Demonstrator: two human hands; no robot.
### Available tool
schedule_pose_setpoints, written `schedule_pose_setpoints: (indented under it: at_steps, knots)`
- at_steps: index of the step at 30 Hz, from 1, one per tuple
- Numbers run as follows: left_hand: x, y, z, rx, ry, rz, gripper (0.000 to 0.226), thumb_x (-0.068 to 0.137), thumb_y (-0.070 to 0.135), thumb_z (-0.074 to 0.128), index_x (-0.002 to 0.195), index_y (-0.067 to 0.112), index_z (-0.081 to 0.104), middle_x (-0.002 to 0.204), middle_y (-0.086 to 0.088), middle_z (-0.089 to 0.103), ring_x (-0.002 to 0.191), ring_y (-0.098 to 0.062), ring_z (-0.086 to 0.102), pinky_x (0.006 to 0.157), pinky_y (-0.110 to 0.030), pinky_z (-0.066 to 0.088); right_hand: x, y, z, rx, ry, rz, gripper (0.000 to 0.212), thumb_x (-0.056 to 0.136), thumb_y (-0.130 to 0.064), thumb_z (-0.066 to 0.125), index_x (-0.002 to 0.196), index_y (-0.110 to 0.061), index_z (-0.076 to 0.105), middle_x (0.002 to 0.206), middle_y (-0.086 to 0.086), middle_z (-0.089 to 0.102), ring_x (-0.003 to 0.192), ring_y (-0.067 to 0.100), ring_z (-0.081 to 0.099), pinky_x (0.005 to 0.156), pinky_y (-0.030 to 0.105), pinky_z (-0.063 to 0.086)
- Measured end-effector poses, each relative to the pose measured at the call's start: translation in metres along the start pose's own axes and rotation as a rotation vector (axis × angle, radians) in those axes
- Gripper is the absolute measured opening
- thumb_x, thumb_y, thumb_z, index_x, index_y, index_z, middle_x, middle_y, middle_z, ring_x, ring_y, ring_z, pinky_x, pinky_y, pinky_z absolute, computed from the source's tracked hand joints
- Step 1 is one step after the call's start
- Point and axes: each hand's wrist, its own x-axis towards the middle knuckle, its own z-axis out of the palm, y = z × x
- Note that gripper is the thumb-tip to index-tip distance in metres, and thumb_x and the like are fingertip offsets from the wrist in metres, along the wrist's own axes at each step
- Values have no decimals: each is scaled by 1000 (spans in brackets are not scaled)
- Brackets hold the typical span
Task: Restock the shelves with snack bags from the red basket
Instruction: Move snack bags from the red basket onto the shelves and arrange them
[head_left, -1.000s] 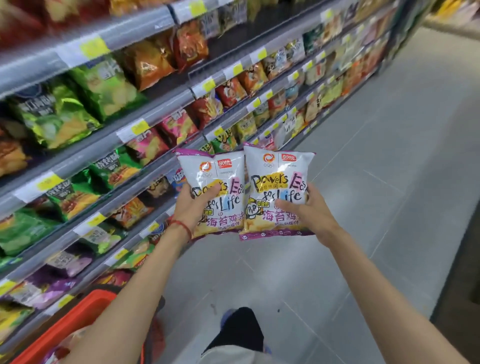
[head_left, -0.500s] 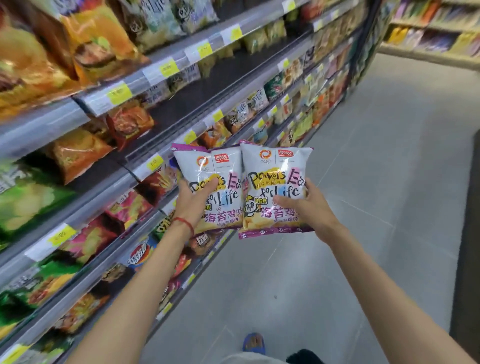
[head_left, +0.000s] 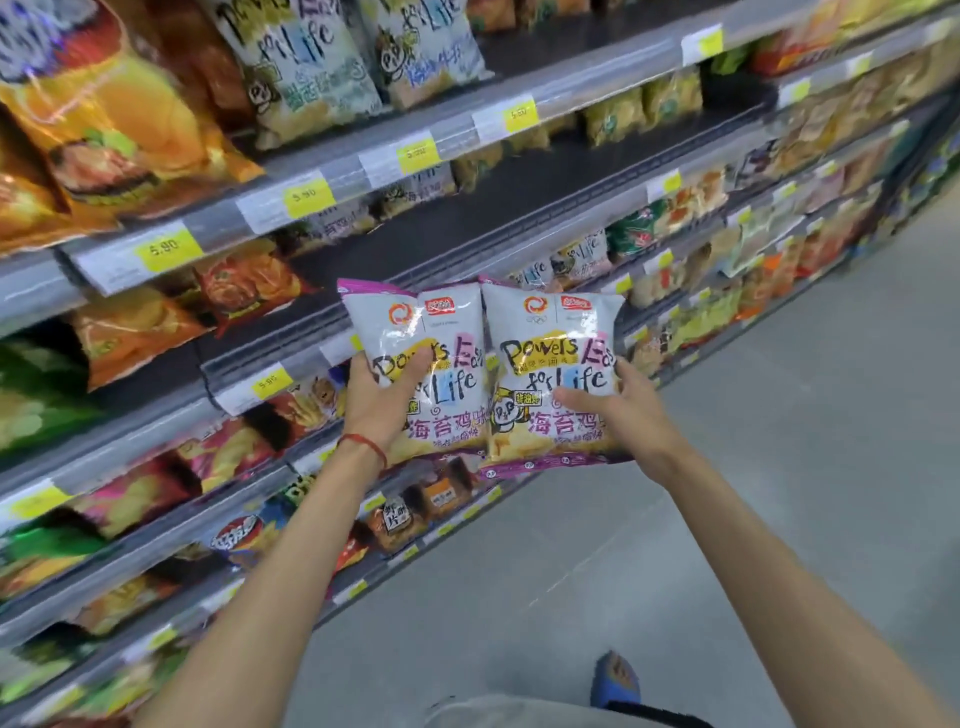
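I hold two white snack bags with purple edges upright, side by side, in front of the shelves. My left hand (head_left: 382, 397) grips the left bag (head_left: 423, 332) from below, thumb across its front. My right hand (head_left: 618, 410) grips the right bag (head_left: 550, 332) the same way. Behind the bags runs a dark shelf (head_left: 519, 202) with a long bare stretch. Similar white bags (head_left: 296, 57) stand on the shelf above it. The red basket is out of view.
Shelves (head_left: 363, 156) full of snack bags, with yellow price tags, run along the left and recede to the far right. Grey tiled floor (head_left: 779, 467) fills the aisle on the right. My blue shoe (head_left: 615, 678) shows at the bottom.
The view has risen and moved along the aisle; higher shelves now show and the red basket has left view. Both hands keep the same grip on the two bags.
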Motion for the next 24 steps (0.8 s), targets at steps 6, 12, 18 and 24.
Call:
schedule_pose_setpoints:
  at_steps: [6, 12, 18, 24]
  knots:
    - [13, 20, 33, -57, 245, -14, 79, 74, 63, 76, 138, 25, 49, 131, 9, 62, 121, -13, 58, 104, -38, 47, 72, -32, -24, -79, -130, -50, 81, 63, -45, 95, 133, -27, 59, 121, -10, 73, 112, 16, 69, 103, 46, 52]
    - [61, 29, 33, -82, 379, 3, 71, 88, 51, 68, 146, 21, 40, 130, 16, 46, 121, -5, 43, 99, -26, 35, 139, -58, -2, -114, -179, -80, 99, 80, -43, 85, 158, -16, 31, 157, -8, 41, 143, 18, 42, 116, 38, 32]
    - [115, 34, 24, -58, 367, 19, 64, 90, 49, 65, 142, 16, 48, 124, 15, 48, 121, -6, 45, 98, -26, 34, 199, -67, 30, -181, -276, -172, 39, 82, -40, 84, 114, -22, 71, 105, -11, 78, 96, 6, 72, 82, 24, 53]
    - [137, 44, 13, -72, 193, 77, 33, 92, 48, 63, 116, 29, 50, 107, 27, 58, 100, 4, 59, 100, -25, 40, 248, -74, 49, -196, -325, -225, 32, 84, -40, 82, 109, -21, 73, 97, -11, 79, 88, 6, 74, 69, 13, 53]
